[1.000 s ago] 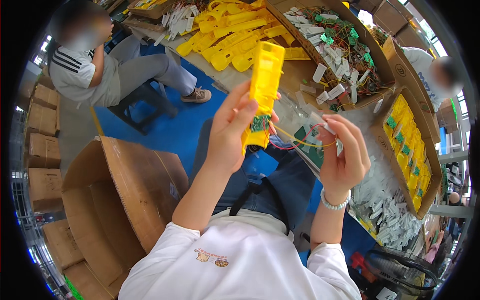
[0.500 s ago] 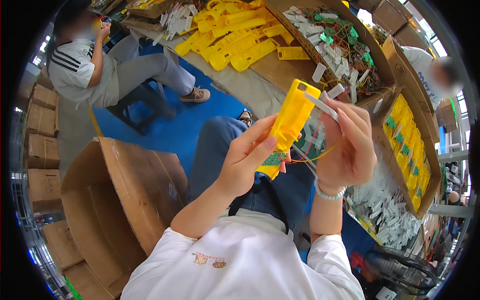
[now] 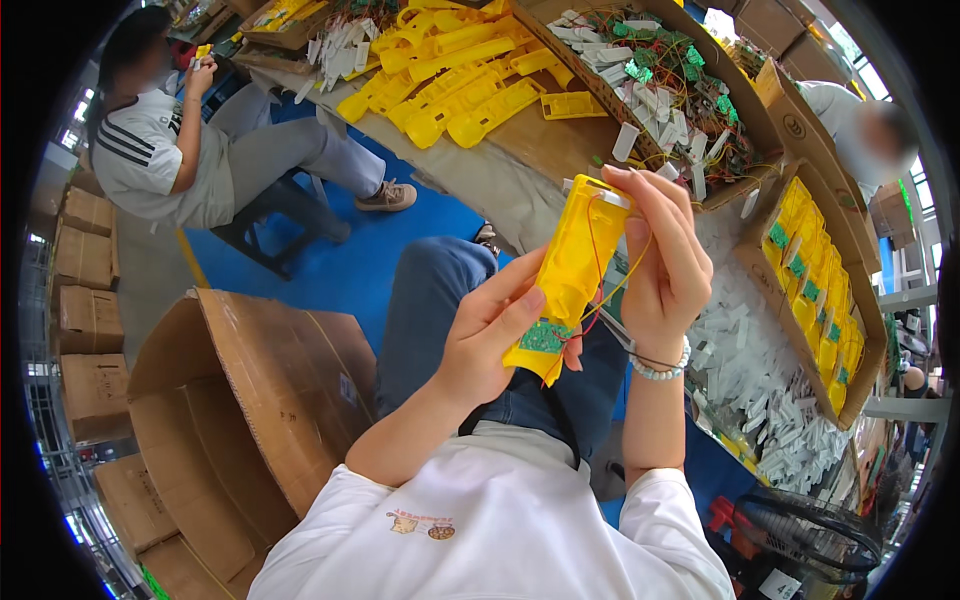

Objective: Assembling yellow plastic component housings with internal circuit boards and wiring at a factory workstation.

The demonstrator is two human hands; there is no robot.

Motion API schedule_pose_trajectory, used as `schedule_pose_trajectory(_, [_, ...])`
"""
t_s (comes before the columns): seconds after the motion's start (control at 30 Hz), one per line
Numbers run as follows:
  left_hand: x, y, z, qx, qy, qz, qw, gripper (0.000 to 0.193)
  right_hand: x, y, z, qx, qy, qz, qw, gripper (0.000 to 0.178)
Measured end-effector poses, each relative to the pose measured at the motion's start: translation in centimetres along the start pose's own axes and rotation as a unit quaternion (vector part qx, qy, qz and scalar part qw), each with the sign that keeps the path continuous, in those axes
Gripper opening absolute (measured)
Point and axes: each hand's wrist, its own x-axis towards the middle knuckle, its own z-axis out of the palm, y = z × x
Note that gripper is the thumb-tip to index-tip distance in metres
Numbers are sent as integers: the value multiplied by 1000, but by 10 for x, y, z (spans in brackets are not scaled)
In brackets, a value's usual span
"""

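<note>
A yellow plastic housing [image 3: 568, 270] slants upward from the left hand [image 3: 490, 335], whose fingers wrap its lower end. There, a green circuit board [image 3: 543, 337] appears already seated. The right hand [image 3: 668, 255], thumb and fingertips nearly together, pinches a white piece [image 3: 613, 199] at the upper end, perhaps not fully fitted. Red and yellow wires [image 3: 598, 250] between the hands look not yet tucked in.

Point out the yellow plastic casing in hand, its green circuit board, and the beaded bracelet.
Yellow plastic casing [image 3: 573, 268]: head view, middle of its open inside.
Green circuit board [image 3: 544, 337]: head view, its face.
Beaded bracelet [image 3: 657, 374]: head view, its beads.
</note>
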Motion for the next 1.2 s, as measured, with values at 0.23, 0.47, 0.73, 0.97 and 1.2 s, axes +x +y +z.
schedule_pose_trajectory(0.23, [-2,-9,10,-10,-1,10,1000,48,-10,0,9,160,72,185,967,31])
schedule_pose_trajectory(0.47, [-10,-5,17,77,-53,-18,995,49,-20,8,20,63,100,75,990,14])
schedule_pose_trajectory(0.73, [-4,-8,-14,128,28,13,991,43,-51,-3,31,277,-68,411,866,19])
schedule_pose_trajectory(0.97, [-2,-5,-31,115,33,17,993,33,-40,-11,11,414,-114,457,779,35])
schedule_pose_trajectory(1.2, [-7,-11,-42,158,55,34,985,33,-42,-14,10,459,-109,491,732,35])
